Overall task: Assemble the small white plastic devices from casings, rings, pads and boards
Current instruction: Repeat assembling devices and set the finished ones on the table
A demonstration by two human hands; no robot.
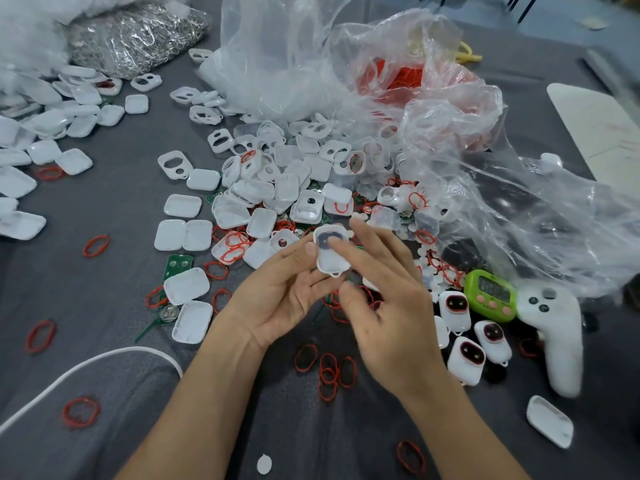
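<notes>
Assembly workshop: heaped casings (231, 215), part bags (502, 209)

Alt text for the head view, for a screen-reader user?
A left hand holds a white casing while the right hand presses its index finger into the casing's dark opening. Loose casings, red rings, clear bags, a green timer and finished devices lie around them on a grey table.

A grey cloth covers the worktop (45, 292), evenly lit with soft shadows. A pale board (595, 126) lies at its right edge. Thin dark furniture legs (519, 6) stand far right.
</notes>
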